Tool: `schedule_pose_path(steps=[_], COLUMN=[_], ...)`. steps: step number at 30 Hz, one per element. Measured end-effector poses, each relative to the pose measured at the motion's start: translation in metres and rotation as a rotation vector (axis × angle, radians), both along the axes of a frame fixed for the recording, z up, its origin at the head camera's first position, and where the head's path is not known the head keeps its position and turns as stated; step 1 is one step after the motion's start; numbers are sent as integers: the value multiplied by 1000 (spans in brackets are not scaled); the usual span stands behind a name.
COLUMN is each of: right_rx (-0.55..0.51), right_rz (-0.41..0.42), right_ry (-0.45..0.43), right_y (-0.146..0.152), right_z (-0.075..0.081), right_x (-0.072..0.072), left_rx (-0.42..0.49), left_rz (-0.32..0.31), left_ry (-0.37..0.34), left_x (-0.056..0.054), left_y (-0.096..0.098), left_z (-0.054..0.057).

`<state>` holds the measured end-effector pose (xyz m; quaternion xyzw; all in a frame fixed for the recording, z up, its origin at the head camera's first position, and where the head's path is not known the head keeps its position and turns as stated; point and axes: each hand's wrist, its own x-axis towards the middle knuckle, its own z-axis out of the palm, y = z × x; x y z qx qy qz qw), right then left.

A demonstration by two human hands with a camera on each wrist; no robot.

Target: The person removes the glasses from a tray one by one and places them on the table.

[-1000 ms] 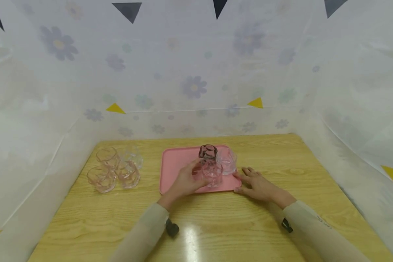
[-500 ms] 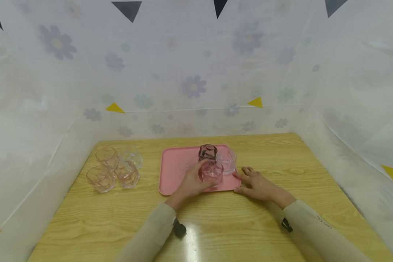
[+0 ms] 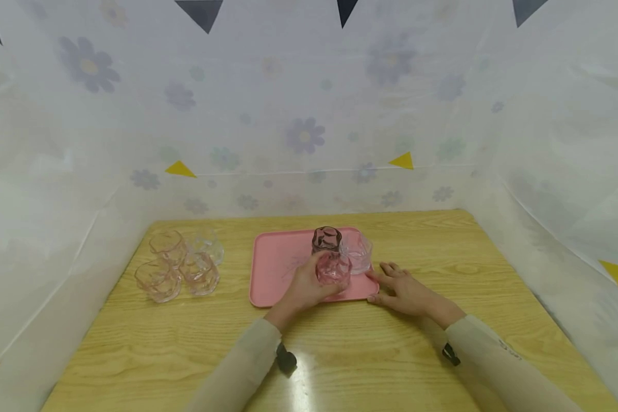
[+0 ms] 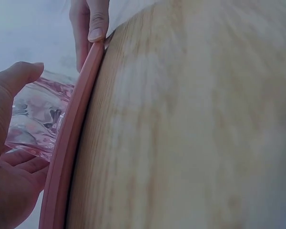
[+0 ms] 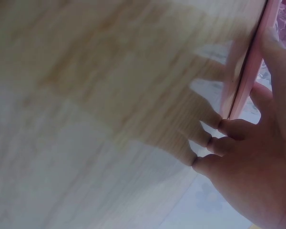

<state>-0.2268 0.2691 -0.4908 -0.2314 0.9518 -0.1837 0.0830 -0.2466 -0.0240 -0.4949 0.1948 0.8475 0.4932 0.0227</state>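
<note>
A pink tray point(image 3: 275, 252) lies on the wooden table, with three faceted glasses at its right side. My left hand point(image 3: 305, 286) holds the front one, a pink glass point(image 3: 336, 268), its thumb on the near side and fingers round the other. The left wrist view shows that pink glass point(image 4: 35, 114) low at the tray's edge. Just behind stands a dark grey glass point(image 3: 327, 238), and a clear glass point(image 3: 359, 254) is beside it to the right. My right hand point(image 3: 407, 293) has its fingers spread, touching the tray's front right corner and the table.
At the table's left stands a close group of glasses: pale pink ones, such as the front pink glass point(image 3: 158, 281), and a clear glass point(image 3: 208, 247) at the back. White flower-printed sheeting point(image 3: 304, 103) walls the back and sides of the table point(image 3: 371, 355).
My left hand has shifted to the right and closed in round the front pink glass on the tray. The right hand stays at the tray's corner.
</note>
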Motion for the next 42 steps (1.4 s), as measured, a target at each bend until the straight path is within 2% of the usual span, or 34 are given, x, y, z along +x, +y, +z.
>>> schedule_pose_path(steps=[12,19,22,26,34,42], right_rx=[-3,-7,-3,-3,-7,-10], right_rz=[-1,0,-3,-1,1,9], right_ry=[-26,-13,-14,-16,-26,-22], right_y=[-1,-2,-1,-2,-2,-1], right_z=[3,3,3,2,4,1], right_x=[2,2,1,1,1,0], left_rx=[-12,43,62,62,86,77], left_rz=[2,-12,-1,38,78,168], left_ry=[-14,4,-10,-13,39,38], left_x=[1,2,2,5,13,22], left_y=[1,-6,-11,-22,-55,-94], left_z=[4,6,9,13,18,22])
